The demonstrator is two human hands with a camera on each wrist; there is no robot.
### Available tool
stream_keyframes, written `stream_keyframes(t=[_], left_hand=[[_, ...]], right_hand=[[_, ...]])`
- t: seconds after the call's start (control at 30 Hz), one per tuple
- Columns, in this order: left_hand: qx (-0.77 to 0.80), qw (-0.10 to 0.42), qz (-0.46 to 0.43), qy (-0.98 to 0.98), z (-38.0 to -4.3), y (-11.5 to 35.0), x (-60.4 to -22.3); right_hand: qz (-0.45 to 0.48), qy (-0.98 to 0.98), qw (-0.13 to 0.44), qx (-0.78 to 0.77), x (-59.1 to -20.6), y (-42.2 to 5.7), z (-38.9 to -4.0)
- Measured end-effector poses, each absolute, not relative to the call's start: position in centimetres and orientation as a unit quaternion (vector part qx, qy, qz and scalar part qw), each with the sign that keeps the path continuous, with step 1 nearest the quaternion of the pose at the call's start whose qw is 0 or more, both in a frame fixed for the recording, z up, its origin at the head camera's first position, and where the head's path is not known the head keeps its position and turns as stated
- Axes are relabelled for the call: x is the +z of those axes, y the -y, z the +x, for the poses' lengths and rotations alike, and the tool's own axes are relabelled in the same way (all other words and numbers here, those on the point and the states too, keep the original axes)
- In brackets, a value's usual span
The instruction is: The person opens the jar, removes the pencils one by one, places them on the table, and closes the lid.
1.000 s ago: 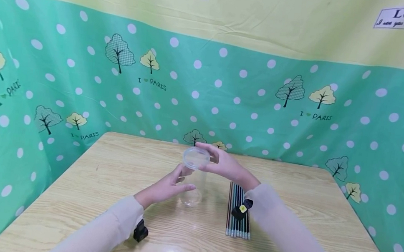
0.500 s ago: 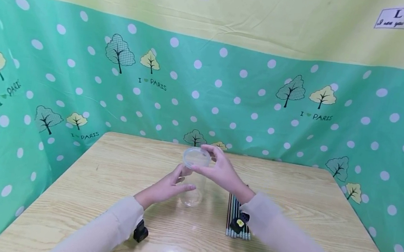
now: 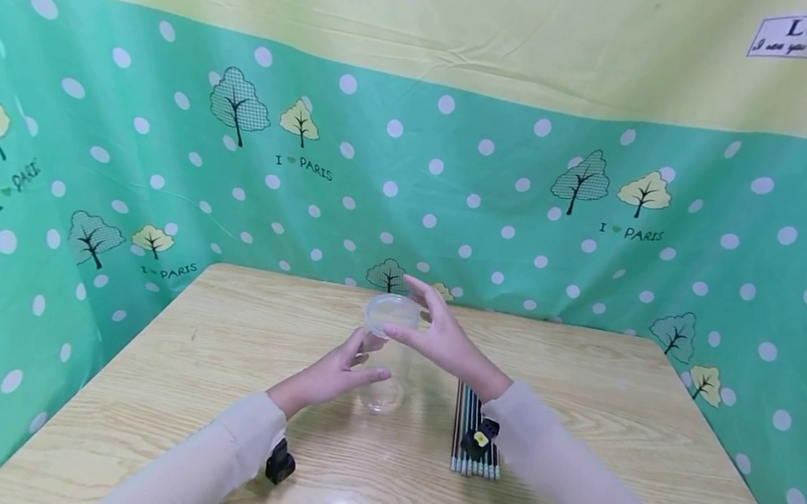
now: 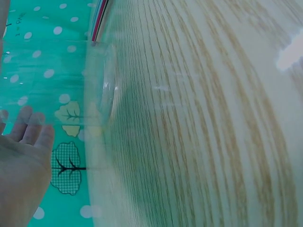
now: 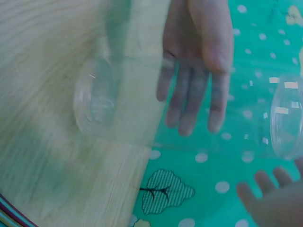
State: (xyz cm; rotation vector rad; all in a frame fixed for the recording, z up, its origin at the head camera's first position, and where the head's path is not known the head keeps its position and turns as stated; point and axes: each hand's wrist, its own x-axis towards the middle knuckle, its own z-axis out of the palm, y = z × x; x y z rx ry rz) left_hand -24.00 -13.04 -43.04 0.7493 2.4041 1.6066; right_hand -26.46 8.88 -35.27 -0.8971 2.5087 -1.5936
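Note:
A tall clear plastic jar (image 3: 384,392) stands upright near the middle of the table, its round lid (image 3: 393,311) on top. My left hand (image 3: 337,372) holds the jar's side, thumb in front and fingers behind; in the right wrist view those fingers show through the clear wall. My right hand (image 3: 442,337) is spread around the lid. Its thumb lies at the near rim, while the index fingertip stands off the far rim. In the right wrist view the right fingers (image 5: 262,182) are beside the lid edge (image 5: 286,118), seemingly apart from it.
Several dark-striped pencils (image 3: 465,453) lie side by side to the right of the jar, partly under the right wrist and its black camera (image 3: 477,439). The wooden table (image 3: 227,331) ends at a green dotted curtain (image 3: 387,200) behind and at the sides.
My right hand has turned around the lid, its thumb shifting left along the near rim; its index finger has now lifted off the rim. The left hand and jar stay put.

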Motion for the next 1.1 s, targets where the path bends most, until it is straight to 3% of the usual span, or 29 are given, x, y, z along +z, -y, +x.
stream_keyframes(t=[0.2, 0.57, 0.83, 1.1], left_hand=[[0.53, 0.079, 0.244, -0.808, -24.1, 13.0, -43.1], [0.532, 0.074, 0.254, -0.804, -24.1, 13.0, -43.0], [0.529, 0.073, 0.251, -0.807, -24.2, 12.9, -43.3], [0.538, 0.065, 0.25, -0.802, -24.1, 13.0, -43.3]], right_hand=[[-0.339, -0.759, 0.14, -0.537, -34.7, -10.3, -28.0], [-0.4, -0.717, 0.216, -0.528, -34.8, -11.0, -29.3], [-0.4, -0.711, 0.222, -0.534, -34.7, -11.1, -29.3], [-0.382, -0.742, 0.193, -0.516, -34.7, -10.8, -28.9]])
